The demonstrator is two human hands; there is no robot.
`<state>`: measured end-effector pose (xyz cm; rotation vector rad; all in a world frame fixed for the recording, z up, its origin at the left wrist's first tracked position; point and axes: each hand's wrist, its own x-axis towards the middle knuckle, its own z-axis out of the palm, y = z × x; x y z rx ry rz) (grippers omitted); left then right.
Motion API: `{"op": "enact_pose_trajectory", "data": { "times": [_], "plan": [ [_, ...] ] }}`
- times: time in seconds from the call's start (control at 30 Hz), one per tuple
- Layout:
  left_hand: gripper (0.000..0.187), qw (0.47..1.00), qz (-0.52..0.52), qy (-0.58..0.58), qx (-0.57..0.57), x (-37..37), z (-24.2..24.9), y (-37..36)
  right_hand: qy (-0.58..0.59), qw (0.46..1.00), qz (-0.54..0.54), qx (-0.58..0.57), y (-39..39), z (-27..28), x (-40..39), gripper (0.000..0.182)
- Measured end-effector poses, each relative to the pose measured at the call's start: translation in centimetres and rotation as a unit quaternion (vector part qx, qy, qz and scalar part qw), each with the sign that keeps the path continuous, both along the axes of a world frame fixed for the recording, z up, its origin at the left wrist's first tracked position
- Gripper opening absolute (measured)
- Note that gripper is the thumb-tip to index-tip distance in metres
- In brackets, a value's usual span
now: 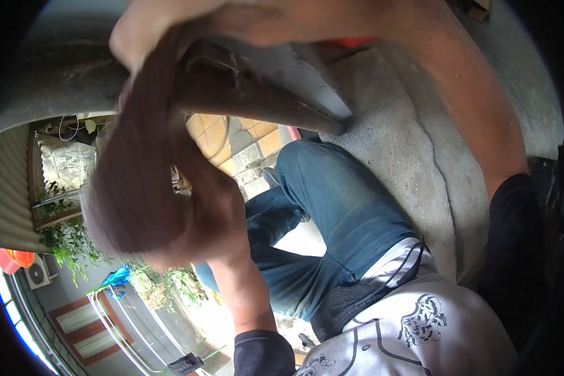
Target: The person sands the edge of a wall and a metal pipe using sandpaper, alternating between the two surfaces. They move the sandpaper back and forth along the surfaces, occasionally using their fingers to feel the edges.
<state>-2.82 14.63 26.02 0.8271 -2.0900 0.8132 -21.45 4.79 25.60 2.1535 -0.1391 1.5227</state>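
A long purplish-brown, finely ribbed piece (135, 169), smeared by motion, runs down the left of the view, broad at the bottom and narrow at the top. My left hand (213, 219) grips its lower, wide part from the right, some fingers hidden behind it. My right arm reaches across the top of the view, and my right hand (141, 31) is closed at the narrow upper end. A dark curved panel (50, 81) and a grey beam-like edge (263, 103) lie just behind the piece. What the piece is I cannot tell.
My bent legs in blue jeans (351, 194) are below the hands. A cracked concrete surface (395, 119) spreads to the right. Beyond are floor tiles (263, 131), leafy plants (72, 244), a white rail (109, 316), an air-conditioner unit (37, 272) and a corrugated wall (6, 188).
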Motion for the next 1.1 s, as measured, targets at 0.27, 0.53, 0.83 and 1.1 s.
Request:
{"op": "enact_pose_trajectory", "data": {
  "times": [0.27, 0.53, 0.83, 1.1],
  "plan": [
    [0.019, 0.993, -0.064, 0.009, 0.099, -0.4, 0.6, 0.5, -0.005, 1.000, -0.001, -0.003, 0.7, -0.5, -0.4, 0.009],
    [0.020, 0.994, -0.066, 0.007, 0.081, 1.0, 0.4, 0.1, -0.005, 1.000, 0.014, -0.016, 0.0, 0.0, -0.1, 0.010],
    [0.021, 0.999, -0.009, -0.002, 0.051, 1.5, 0.8, -0.7, -0.041, 0.999, -0.015, -0.024, 0.3, 0.8, -0.1, 0.008],
    [0.027, 0.988, -0.072, 0.029, 0.136, 1.1, 1.0, -0.7, 0.008, 0.981, -0.135, 0.143, 3.0, 0.2, -1.0, 0.013]
  ]
}}
